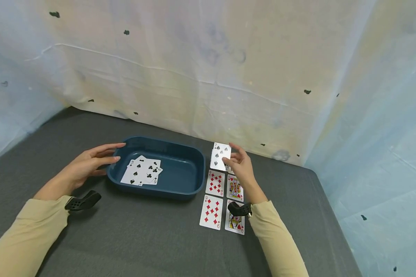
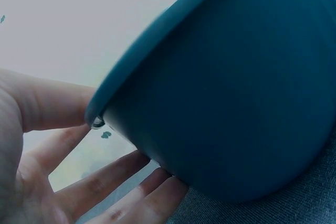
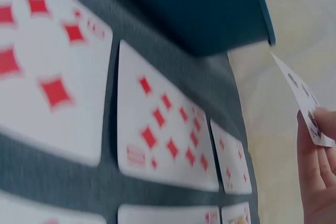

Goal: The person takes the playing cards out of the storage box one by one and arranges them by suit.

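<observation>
At the left end of a dark blue tray (image 1: 173, 161), my left hand (image 1: 88, 163) holds the rim and end wall. The thumb lies over the rim (image 2: 128, 61), and the fingers (image 2: 105, 184) rest against the outer wall. Inside the tray lie several loose black-suited cards (image 1: 138, 171), overlapping. Right of the tray, my right hand (image 1: 240, 163) pinches a seven of spades (image 1: 217, 156) between thumb and fingers. In the right wrist view this card (image 3: 299, 93) is tilted, above the cards on the table.
Beside the tray, cards lie face up in two columns, including a nine of diamonds (image 1: 211, 212), a ten of diamonds (image 1: 215, 183) and face cards of hearts (image 1: 235, 188). The right forearm partly covers the right column. Behind the dark grey table (image 1: 152, 238) hangs a pale curtain (image 1: 180, 69).
</observation>
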Demonstrator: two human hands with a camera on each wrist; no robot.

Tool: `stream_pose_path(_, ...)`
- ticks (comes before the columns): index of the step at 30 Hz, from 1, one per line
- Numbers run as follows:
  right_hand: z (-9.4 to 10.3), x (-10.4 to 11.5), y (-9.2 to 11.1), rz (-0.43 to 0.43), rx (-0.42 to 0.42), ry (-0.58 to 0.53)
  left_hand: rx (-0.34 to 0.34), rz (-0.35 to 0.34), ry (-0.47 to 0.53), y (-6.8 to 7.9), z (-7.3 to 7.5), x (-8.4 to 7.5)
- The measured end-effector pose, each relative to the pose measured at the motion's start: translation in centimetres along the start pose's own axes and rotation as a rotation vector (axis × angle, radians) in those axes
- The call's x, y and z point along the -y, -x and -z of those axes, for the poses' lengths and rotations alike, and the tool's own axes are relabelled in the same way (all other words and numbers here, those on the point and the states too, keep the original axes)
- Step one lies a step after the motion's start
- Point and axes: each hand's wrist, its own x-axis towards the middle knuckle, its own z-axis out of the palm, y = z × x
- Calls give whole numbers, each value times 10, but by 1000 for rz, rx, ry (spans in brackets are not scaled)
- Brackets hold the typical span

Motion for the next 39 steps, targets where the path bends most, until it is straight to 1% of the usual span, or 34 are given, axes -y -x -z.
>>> stream_pose_path(5,12,-8,-1,-18,-50,55,1,-1,-17,0,0,0)
stream_pose_path(10,25,-19,-4,-50,-78,115,-1,0,-22,1,0,0)
stream_pose_path(18,45,-33,-7,-135,-117,200,5,4,-9,1,1,0)
stream_pose_path(21,51,-39,-7,-155,-136,224,8,0,-12,1,1,-1)
stream_pose_path(29,62,-53,-10,-185,-207,308,0,6,-17,2,1,-1)
stream_pose_path(36,70,-63,-12,-227,-247,371,0,6,-16,2,1,-2)
stream_pose_path(39,70,-65,-12,-228,-258,418,-2,8,-17,2,0,-2)
